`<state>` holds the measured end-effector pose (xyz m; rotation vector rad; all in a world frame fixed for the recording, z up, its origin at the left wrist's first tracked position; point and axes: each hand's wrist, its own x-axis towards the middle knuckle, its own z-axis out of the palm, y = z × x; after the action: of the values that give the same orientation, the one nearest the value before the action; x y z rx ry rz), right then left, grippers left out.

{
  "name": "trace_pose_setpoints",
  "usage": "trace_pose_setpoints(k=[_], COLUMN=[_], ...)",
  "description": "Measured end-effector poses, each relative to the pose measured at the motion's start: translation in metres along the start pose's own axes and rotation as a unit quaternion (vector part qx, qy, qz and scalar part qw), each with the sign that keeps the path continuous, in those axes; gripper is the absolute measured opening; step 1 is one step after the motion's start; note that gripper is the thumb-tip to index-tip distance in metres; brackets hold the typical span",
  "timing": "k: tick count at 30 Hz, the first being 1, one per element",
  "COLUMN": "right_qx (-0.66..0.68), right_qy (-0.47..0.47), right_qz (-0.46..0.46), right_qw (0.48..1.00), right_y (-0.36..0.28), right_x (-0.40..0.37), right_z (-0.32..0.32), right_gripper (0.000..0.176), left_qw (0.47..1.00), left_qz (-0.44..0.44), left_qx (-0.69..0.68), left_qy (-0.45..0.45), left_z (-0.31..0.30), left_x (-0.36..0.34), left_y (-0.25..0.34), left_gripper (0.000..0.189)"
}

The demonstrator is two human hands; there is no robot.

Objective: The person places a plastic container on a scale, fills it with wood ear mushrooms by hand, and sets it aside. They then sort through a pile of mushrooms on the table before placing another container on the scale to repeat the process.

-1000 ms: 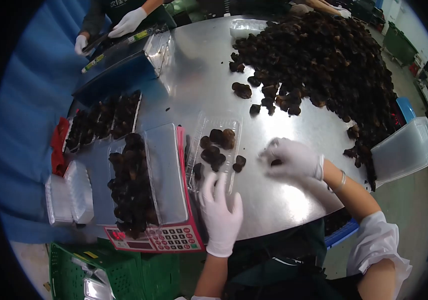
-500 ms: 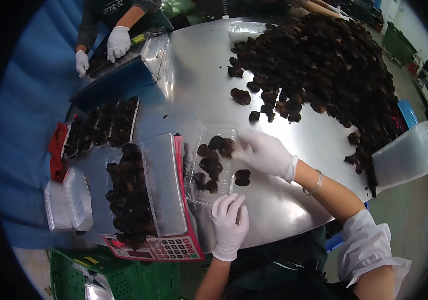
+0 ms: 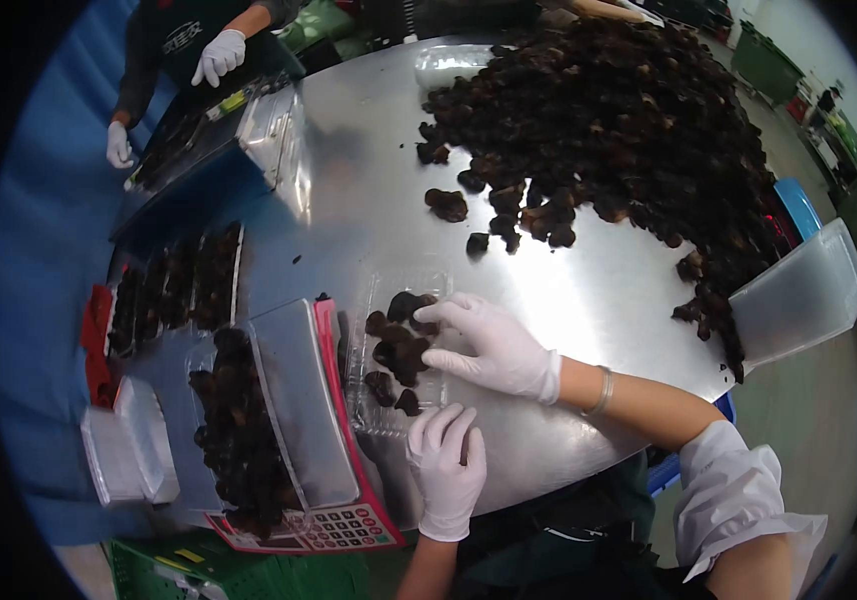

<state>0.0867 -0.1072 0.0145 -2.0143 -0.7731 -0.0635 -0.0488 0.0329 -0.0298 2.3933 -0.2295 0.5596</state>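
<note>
A clear plastic tray lies on the metal table, with several dark brown, mushroom-like pieces inside. My right hand, in a white glove, reaches over the tray's right side. Its thumb and forefinger are spread apart, with their tips at the pieces. At the tray's near right corner rests my left hand, also gloved, its fingers curled. A small dark patch shows between its thumb and fingers; what it is I cannot make out.
Left of the tray, a red-edged scale carries a filled tray. Filled trays and stacked clear trays stand farther left. A large dark heap covers the back right, beside a translucent bin. Across the table, a person's gloved hand shows.
My right hand has moved nearer me and opened its fingers. The loose piece right of the tray is no longer visible there. The scene has shifted left with the camera. The other person's hands have lifted.
</note>
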Motion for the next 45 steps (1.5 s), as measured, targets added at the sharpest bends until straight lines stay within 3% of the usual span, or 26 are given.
trace_pose_setpoints(k=[3,5,8,9,12,14,16,18,20,22,23,24,26,27,29,30,32,34,37,40,41,45], right_qx=[0.036,-0.248,-0.286,-0.274,-0.422,-0.428,-0.269,-0.245,-0.285,-0.387,-0.422,-0.456,-0.361,-0.339,-0.299,-0.298,-0.161,-0.276,-0.341,-0.285,-0.193,-0.251], right_qy=[0.041,-0.019,-0.049,-0.027,0.060,0.113,0.138,0.136,0.135,0.216,0.194,0.172,0.091,0.068,-0.012,-0.014,0.044,0.094,0.051,0.029,0.022,0.006], right_qz=[0.007,-0.023,0.136,0.215,0.302,0.248,0.273,0.191,0.082,0.078,0.122,0.165,0.203,0.186,0.164,0.166,0.160,0.186,0.139,0.120,0.121,0.089], right_qw=[0.998,0.968,0.947,0.937,0.852,0.861,0.913,0.941,0.945,0.893,0.877,0.858,0.906,0.920,0.940,0.940,0.973,0.938,0.928,0.951,0.973,0.964], right_y=[0.027,0.037,0.065,0.061,0.106,0.128,0.115,0.098,0.125,0.168,0.189,0.200,0.177,0.174,0.156,0.142,0.126,0.122,0.110,0.053,0.043,0.017], right_x=[-0.015,-0.035,-0.068,-0.074,-0.112,-0.124,-0.090,-0.037,0.011,0.052,0.059,0.066,0.072,0.066,0.053,0.039,0.009,-0.019,-0.073,-0.117,-0.129,-0.151], right_z=[0.014,0.003,-0.041,-0.068,-0.138,-0.180,-0.195,-0.187,-0.181,-0.168,-0.156,-0.146,-0.131,-0.126,-0.132,-0.142,-0.167,-0.180,-0.142,-0.099,-0.087,-0.074], right_gripper=[0.050,0.062,0.075,0.077,0.069,0.045,0.037,0.037,0.046,0.060,0.066,0.072,0.060,0.056,0.052,0.052,0.054,0.057,0.063,0.075,0.075,0.067], left_qw=[0.999,0.999,0.998,0.998,0.997,0.997,0.996,0.997,0.997,0.998,0.995,0.995,0.968,0.968,0.944,0.943,0.963,0.969,0.981,0.992,0.993,0.991], left_qz=[-0.008,-0.014,-0.026,-0.027,-0.032,-0.032,-0.036,-0.041,-0.028,0.032,0.032,0.031,0.056,0.054,0.103,0.101,0.035,0.010,-0.021,-0.031,-0.013,0.008], left_qx=[0.043,0.040,0.035,0.032,0.041,0.049,0.057,0.049,0.069,0.035,-0.047,-0.042,-0.048,-0.048,0.069,0.068,0.087,0.090,0.073,-0.035,-0.054,-0.089], left_qy=[-0.011,-0.024,-0.039,-0.040,-0.050,-0.055,-0.064,-0.031,-0.022,-0.034,-0.079,-0.081,-0.239,-0.239,-0.306,-0.308,-0.253,-0.231,-0.176,-0.120,-0.105,-0.099], left_z=[0.001,0.001,0.002,0.001,-0.001,-0.003,-0.001,-0.001,-0.002,-0.002,0.002,0.006,0.016,0.024,0.046,0.052,0.064,0.070,0.070,0.062,0.060,0.059], left_x=[-0.002,-0.002,-0.002,-0.002,0.001,0.003,0.002,0.001,0.003,0.003,0.005,0.014,0.040,0.048,0.058,0.062,0.069,0.071,0.072,0.071,0.071,0.067], left_y=[-0.003,-0.004,-0.002,-0.002,0.001,0.002,0.003,0.003,0.006,0.007,0.011,0.019,0.041,0.043,0.040,0.037,0.028,0.021,0.020,0.018,0.018,0.022], left_gripper=[0.027,0.028,0.029,0.029,0.029,0.029,0.029,0.029,0.029,0.026,0.032,0.032,0.046,0.046,0.069,0.069,0.083,0.083,0.074,0.067,0.063,0.063])
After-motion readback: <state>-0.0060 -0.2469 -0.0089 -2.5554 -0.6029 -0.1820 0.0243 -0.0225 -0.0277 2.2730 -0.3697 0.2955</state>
